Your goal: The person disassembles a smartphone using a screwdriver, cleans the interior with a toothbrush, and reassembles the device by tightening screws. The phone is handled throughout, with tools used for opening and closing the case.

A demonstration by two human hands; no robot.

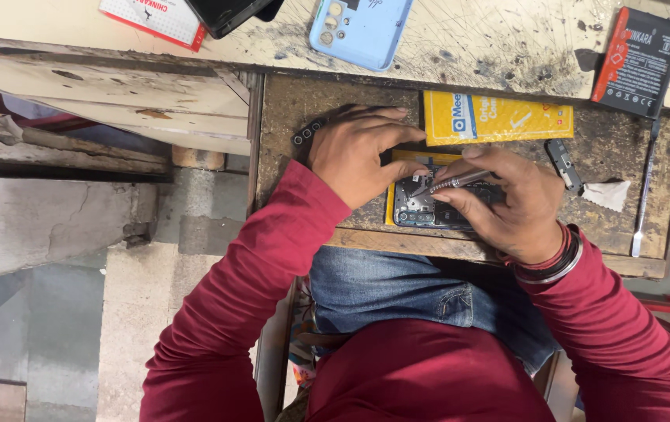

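Note:
An opened phone (421, 207) with its inner boards showing lies on a yellow packet on a small worn wooden board (296, 117). My left hand (358, 152) rests over the phone's left end and holds it down. My right hand (507, 199) grips a thin metal screwdriver (460, 181), whose tip touches the phone's upper part. Both arms wear dark red sleeves, and the right wrist carries bangles.
A yellow packet (499, 117) lies just behind the hands. A small dark part (564, 164), a white scrap (609, 194) and a long metal tool (644, 199) sit to the right. Further back are a light blue phone cover (360, 31), a black battery (637, 62) and a red-and-white box (155, 19).

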